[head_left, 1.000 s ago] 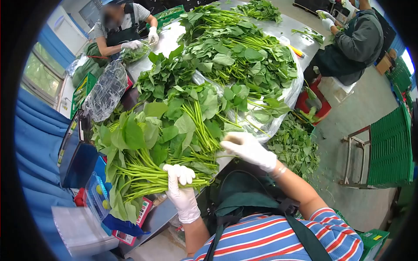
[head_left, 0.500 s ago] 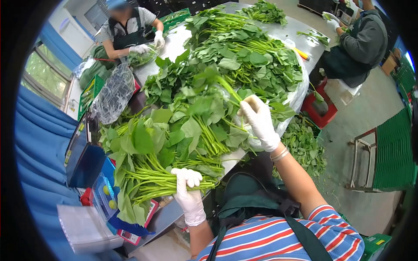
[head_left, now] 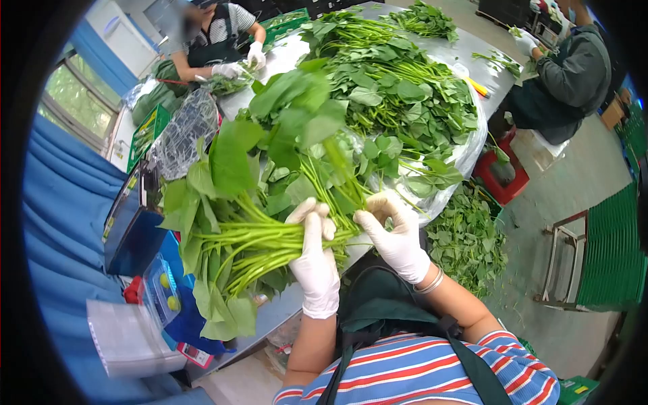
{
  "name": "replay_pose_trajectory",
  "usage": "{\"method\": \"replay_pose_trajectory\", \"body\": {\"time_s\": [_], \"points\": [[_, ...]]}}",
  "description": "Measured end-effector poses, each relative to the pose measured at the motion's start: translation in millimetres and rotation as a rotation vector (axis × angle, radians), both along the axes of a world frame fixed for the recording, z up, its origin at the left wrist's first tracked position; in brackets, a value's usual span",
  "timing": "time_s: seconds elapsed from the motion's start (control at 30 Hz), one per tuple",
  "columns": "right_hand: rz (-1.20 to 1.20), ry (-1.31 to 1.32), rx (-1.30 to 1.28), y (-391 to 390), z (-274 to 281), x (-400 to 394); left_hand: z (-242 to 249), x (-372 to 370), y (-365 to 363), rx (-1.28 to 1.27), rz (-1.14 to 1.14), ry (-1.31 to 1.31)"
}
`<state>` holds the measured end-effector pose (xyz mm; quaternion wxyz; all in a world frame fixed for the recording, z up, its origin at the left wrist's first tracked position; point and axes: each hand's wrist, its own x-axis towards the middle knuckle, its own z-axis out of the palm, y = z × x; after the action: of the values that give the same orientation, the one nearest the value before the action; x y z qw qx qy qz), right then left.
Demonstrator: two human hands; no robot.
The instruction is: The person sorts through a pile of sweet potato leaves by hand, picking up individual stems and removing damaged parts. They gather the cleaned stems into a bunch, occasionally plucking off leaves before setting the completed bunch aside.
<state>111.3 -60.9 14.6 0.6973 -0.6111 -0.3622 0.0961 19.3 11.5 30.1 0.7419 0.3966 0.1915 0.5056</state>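
Observation:
My left hand [head_left: 316, 260], in a white glove, is closed around a thick bunch of leafy green stems [head_left: 260, 246]. The leaves of that bunch spread to the left and the stem ends poke out to the right. Close beside it, my gloved right hand [head_left: 395, 233] pinches a smaller cluster of leafy stems [head_left: 344, 172] near the lower ends. Its leaves stand up and are blurred by motion. The two hands are almost touching. Behind them lies a large heap of the same greens [head_left: 405, 88] on the metal table [head_left: 466, 50].
Across the table a person [head_left: 219, 40] in white gloves handles greens. Another person [head_left: 563, 77] sits at the right. Fallen greens [head_left: 469, 239] lie below the table's right edge, near a red stool [head_left: 503, 175]. A blue box with a clear lid [head_left: 162, 297] stands at left.
My right hand has come down and toward me with its stems, close to my left hand. My left hand has lifted its bunch slightly and moved right.

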Motion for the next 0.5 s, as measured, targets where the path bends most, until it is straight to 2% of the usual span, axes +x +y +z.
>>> {"method": "replay_pose_trajectory", "body": {"time_s": [0.03,0.1,0.27,0.33,0.37,0.43,0.5], "points": [[0.015,0.004,-0.005,-0.9,-0.9,-2.5,1.8,2.5,-0.7,0.000,0.013,0.024],[0.009,-0.227,-0.076,-3.0,-3.0,-4.9,-1.8,3.9,1.2,0.000,0.026,0.067],[0.087,-0.279,-0.126,-6.7,-1.0,0.6,-9.8,1.0,3.8,-0.056,-0.052,0.106],[0.301,-0.139,-0.237,-10.5,11.2,5.2,-10.4,-0.3,3.8,-0.120,-0.071,0.127],[0.300,-0.138,-0.240,-8.8,8.7,8.3,-10.5,-1.1,3.3,-0.119,-0.091,0.140],[0.558,0.369,-0.163,-2.8,2.6,15.6,-10.3,-2.2,2.7,-0.112,-0.128,0.161],[0.619,0.426,-0.179,-2.9,9.9,19.4,-15.8,-2.3,-0.4,-0.049,-0.126,0.226]]}}
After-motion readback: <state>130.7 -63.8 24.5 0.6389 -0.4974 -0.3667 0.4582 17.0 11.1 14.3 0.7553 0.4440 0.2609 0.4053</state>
